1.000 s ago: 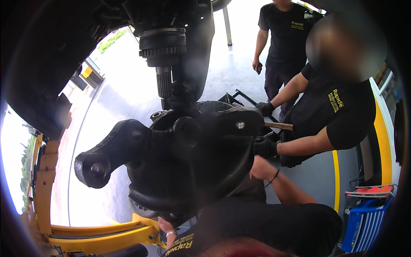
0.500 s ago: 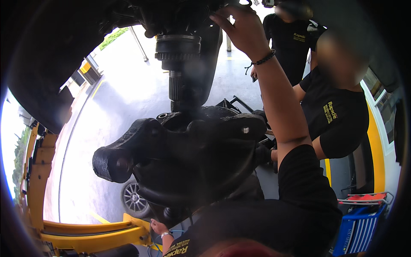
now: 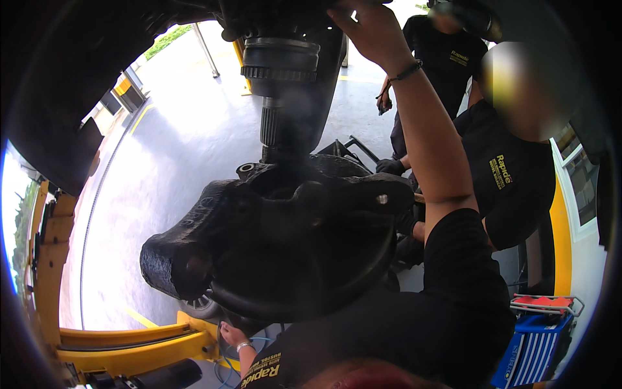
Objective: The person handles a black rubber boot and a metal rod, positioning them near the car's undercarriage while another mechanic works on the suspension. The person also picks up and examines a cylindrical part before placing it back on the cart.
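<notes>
A black steering knuckle (image 3: 285, 214) with a round plate beneath it fills the middle, in front of my chest. Above it, the splined shaft (image 3: 271, 123) of a CV joint (image 3: 280, 58) points down toward its opening; I cannot tell whether they touch. My right hand (image 3: 372, 32) is raised beside the dark underbody parts, thumb stretched out, fingers bent up and cut off by the top edge. What they grip is hidden. Low at left, my left hand (image 3: 232, 334) is near a thin hose (image 3: 227, 369), fingers loosely extended with nothing visible in them.
At right, a co-worker in a black shirt (image 3: 505, 175) has dark-gloved hands (image 3: 407, 223) by the knuckle. Another person (image 3: 444, 65) stands behind. A yellow lift arm (image 3: 129, 343) crosses the lower left, near a wheel (image 3: 201, 306). A blue cart (image 3: 534, 350) stands lower right.
The view has shifted slightly. The CV joint and knuckle appear a little farther right, and the wheel is now mostly covered. My right hand sits higher, its fingers more cut off.
</notes>
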{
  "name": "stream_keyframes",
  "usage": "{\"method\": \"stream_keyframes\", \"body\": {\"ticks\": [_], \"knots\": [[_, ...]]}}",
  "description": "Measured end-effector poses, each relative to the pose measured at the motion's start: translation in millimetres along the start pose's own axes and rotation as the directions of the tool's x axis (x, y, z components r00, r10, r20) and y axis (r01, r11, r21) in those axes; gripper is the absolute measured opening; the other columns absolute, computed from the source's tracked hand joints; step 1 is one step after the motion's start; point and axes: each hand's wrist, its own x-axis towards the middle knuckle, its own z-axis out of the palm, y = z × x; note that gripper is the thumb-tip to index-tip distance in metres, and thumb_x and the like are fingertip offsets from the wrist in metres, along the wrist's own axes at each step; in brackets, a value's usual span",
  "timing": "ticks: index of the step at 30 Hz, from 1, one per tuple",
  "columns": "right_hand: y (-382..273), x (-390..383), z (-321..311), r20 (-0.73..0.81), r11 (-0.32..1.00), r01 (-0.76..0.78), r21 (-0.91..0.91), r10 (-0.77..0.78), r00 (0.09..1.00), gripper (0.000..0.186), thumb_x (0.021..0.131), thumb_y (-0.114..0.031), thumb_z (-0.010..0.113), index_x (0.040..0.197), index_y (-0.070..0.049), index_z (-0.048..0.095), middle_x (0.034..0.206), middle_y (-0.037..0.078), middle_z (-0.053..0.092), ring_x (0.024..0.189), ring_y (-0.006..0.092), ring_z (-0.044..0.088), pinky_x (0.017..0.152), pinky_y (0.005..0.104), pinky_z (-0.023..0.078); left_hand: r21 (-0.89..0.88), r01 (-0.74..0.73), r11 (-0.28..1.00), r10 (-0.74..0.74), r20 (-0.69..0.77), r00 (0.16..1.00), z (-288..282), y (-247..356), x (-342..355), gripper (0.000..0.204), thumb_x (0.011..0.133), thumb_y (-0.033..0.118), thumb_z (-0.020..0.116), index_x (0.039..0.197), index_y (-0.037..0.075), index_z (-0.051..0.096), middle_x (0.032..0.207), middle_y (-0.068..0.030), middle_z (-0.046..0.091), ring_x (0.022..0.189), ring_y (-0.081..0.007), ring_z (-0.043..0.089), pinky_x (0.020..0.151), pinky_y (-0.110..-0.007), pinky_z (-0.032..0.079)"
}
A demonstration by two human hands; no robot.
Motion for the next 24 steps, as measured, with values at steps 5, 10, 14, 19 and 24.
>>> {"method": "stream_keyframes", "body": {"ticks": [5, 10, 14, 19, 24], "knots": [[10, 12, 1, -0.021, 0.986, 0.093, -0.14, -0.097, 0.995, 0.018, 0.088, -0.019, 0.067, 0.088, -0.001, 0.069, 0.084, 0.018, 0.07, 0.08, 0.0356, 0.067, 0.071, 0.0437, 0.052, -0.001, 0.037, 0.999, -0.037, -0.006, 0.999, 4, -3, 4, 0.057, 0.104, 0.045, 0.042, 0.118, -0.006, 0.063, 0.119, -0.0251, 0.064, 0.112, -0.0412, 0.057, 0.099, -0.043, 0.042], [17, 23, -3, 0.024, 0.993, 0.061, -0.105, -0.059, 0.998, 0.018, 0.088, -0.017, 0.067, 0.09, 0.0, 0.069, 0.088, 0.019, 0.069, 0.083, 0.0362, 0.067, 0.074, 0.0428, 0.052, 0.01, -0.002, 1.0, 0.003, -0.025, 1.0, 7, -7, 6, 0.056, 0.104, 0.045, 0.042, 0.118, -0.005, 0.063, 0.12, -0.0251, 0.063, 0.113, -0.0406, 0.057, 0.099, -0.044, 0.042], [14, 19, -4, 0.008, 0.991, 0.065, -0.113, -0.064, 0.998, 0.016, 0.087, -0.016, 0.067, 0.087, 0.001, 0.067, 0.086, 0.019, 0.067, 0.083, 0.036, 0.065, 0.073, 0.0431, 0.05, -0.001, -0.027, 1.0, 0.027, -0.067, 0.997, 10, -11, 2, 0.056, 0.104, 0.045, 0.043, 0.119, -0.005, 0.063, 0.12, -0.0248, 0.063, 0.113, -0.0404, 0.057, 0.1, -0.044, 0.042], [6, 15, 4, -0.054, 0.979, 0.152, -0.137, -0.16, 0.986, 0.013, 0.085, -0.013, 0.065, 0.082, 0.0, 0.064, 0.083, 0.019, 0.065, 0.083, 0.0371, 0.062, 0.074, 0.045, 0.049, -0.017, -0.011, 1.0, 0.01, -0.071, 0.997, 11, -8, 4, 0.055, 0.103, 0.044, 0.044, 0.118, -0.005, 0.063, 0.12, -0.0248, 0.063, 0.114, -0.04, 0.057, 0.099, -0.044, 0.043], [4, 19, 13, -0.086, 0.977, 0.127, -0.171, -0.143, 0.986, 0.011, 0.083, -0.012, 0.065, 0.08, 0.0, 0.064, 0.078, 0.019, 0.064, 0.08, 0.0373, 0.063, 0.072, 0.0462, 0.05, -0.003, -0.041, 0.999, 0.041, -0.115, 0.993, 16, 12, 5, 0.054, 0.103, 0.044, 0.044, 0.115, -0.006, 0.064, 0.117, -0.0247, 0.064, 0.112, -0.0407, 0.058, 0.098, -0.045, 0.044]]}}
